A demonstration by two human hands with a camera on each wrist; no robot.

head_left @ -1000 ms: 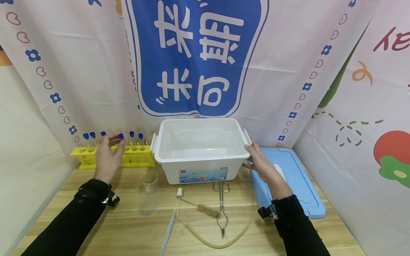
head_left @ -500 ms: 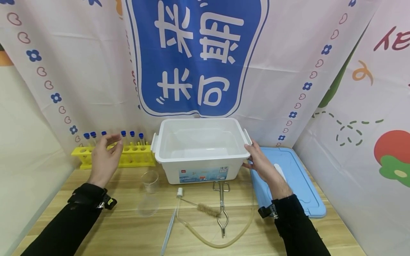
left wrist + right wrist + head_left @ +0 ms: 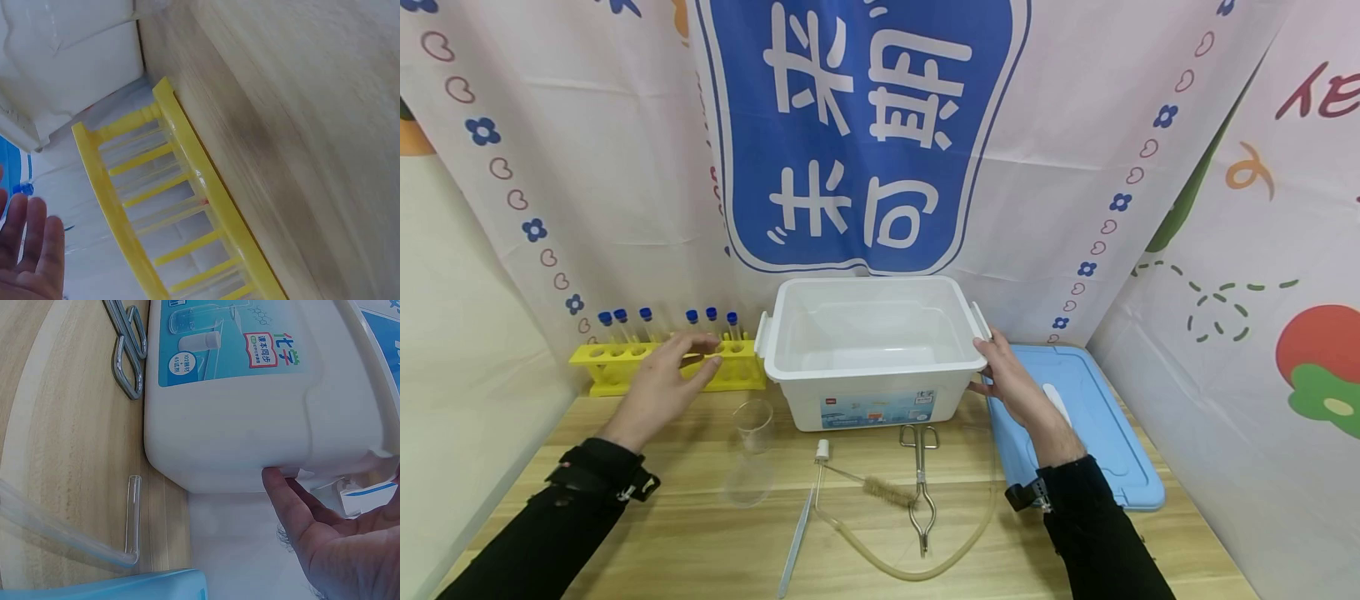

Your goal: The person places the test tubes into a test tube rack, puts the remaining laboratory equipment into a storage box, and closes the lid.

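My left hand [image 3: 664, 382] is over the front of a yellow test tube rack [image 3: 606, 379], its fingers loosely extended and nothing in them. Several test tubes with blue caps [image 3: 646, 314] stand in the rack. In the left wrist view, the fingers [image 3: 45, 250] show beside the rack's upper rail. At the right end of a white plastic storage box [image 3: 797, 400], my right hand [image 3: 1017, 385] grips the rim by the handle. The right wrist view has a fingertip [image 3: 275, 478] against the box's side, under the rim; part of the grip is hidden there.
A clear plastic cup [image 3: 752, 425] stands before the rack. Nearer lie tweezers [image 3: 795, 542], a test tube brush [image 3: 886, 492], metal crucible tongs [image 3: 919, 467] and a curved rubber tube [image 3: 917, 575]. A blue lid [image 3: 1097, 417] with a white item [image 3: 1056, 402] is at right.
My left hand has drawn away from a blue-capped tube, then shifted right and lower along the rack. The tube now stands with the others. My right hand stays on the box.
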